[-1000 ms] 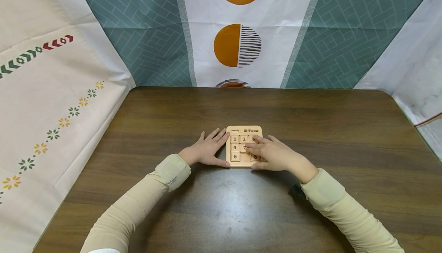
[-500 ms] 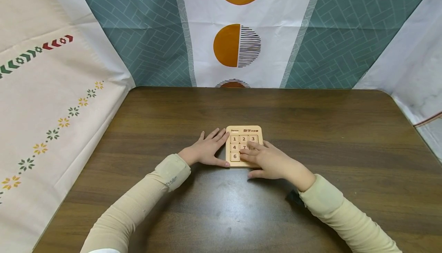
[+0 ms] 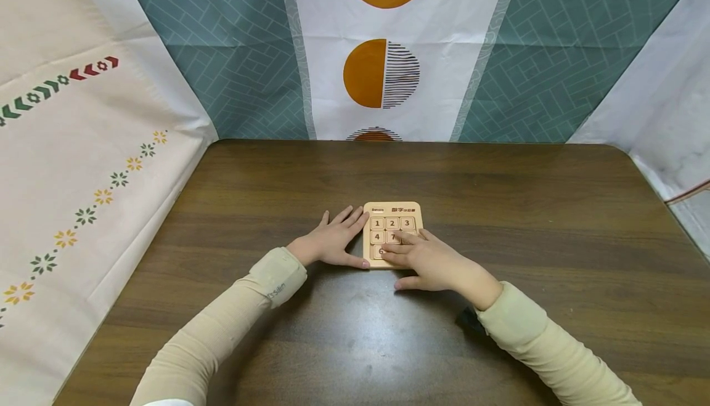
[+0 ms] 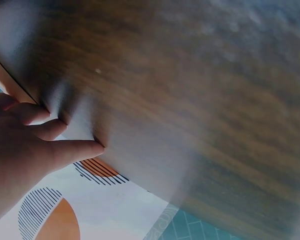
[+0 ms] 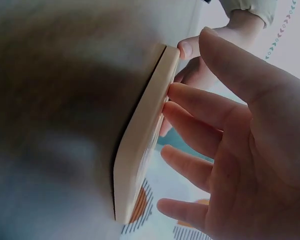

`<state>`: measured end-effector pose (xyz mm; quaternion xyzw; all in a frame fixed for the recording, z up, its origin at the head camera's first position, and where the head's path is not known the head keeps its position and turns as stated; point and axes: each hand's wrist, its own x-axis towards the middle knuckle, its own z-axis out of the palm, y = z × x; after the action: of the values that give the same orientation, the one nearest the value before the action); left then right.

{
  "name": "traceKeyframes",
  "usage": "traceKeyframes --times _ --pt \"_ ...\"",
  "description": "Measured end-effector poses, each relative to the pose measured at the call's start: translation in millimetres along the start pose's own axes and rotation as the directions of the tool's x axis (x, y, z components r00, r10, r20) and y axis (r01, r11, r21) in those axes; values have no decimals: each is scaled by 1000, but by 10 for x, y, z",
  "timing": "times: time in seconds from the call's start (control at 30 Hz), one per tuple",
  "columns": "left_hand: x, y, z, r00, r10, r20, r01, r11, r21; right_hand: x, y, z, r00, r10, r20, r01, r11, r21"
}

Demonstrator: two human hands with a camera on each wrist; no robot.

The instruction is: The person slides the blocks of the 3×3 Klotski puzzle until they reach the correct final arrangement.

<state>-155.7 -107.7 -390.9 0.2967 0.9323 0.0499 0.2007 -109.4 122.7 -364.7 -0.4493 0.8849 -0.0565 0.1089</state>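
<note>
A small wooden number slide puzzle (image 3: 394, 204) lies flat on the table. Tiles 1, 2 and 3 fill its top row. Below them, the 4 tile (image 3: 377, 237) is visible and the 7 is partly covered. The 6 tile (image 3: 376, 252) is at the lower left, near the right fingertips. My left hand (image 3: 333, 243) rests beside the board, spread fingers and thumb touching its left edge. My right hand (image 3: 438, 263) reaches over the lower right with extended fingers touching the tiles, hiding that corner. In the right wrist view, two fingertips (image 5: 176, 90) meet the board's top.
The brown wooden table (image 3: 310, 178) extends around the board on all sides. A patterned cloth (image 3: 249, 73) hangs behind its far edge, and an embroidered light cloth (image 3: 111, 147) hangs along the left. A dark object (image 3: 470, 320) shows under the right wrist.
My right hand has moved left and toward the near side, from the right column to the bottom row. The 3 is uncovered; the 6 sits slightly farther right. My left hand stays put.
</note>
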Motion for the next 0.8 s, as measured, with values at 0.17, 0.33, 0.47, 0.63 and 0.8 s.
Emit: traceKeyframes --times 0.17,0.33,0.47,0.63,0.8 --pt "3 6 -3 1000 -7 2 7 1000 4 -72 48 -6 1000 10 -8 -10 1000 1" --pt "7 6 4 1000 -12 7 12 1000 6 -137 99 -9 1000 18 -8 -18 1000 7" --pt "5 8 3 1000 -14 7 14 1000 4 -159 121 -13 1000 20 -5 -20 1000 3" --pt "1 8 -2 1000 -15 11 15 1000 4 -104 116 -36 1000 26 -12 -26 1000 6" --pt "0 5 -4 1000 -10 12 10 1000 -2 29 87 -31 999 31 -8 -31 1000 0"
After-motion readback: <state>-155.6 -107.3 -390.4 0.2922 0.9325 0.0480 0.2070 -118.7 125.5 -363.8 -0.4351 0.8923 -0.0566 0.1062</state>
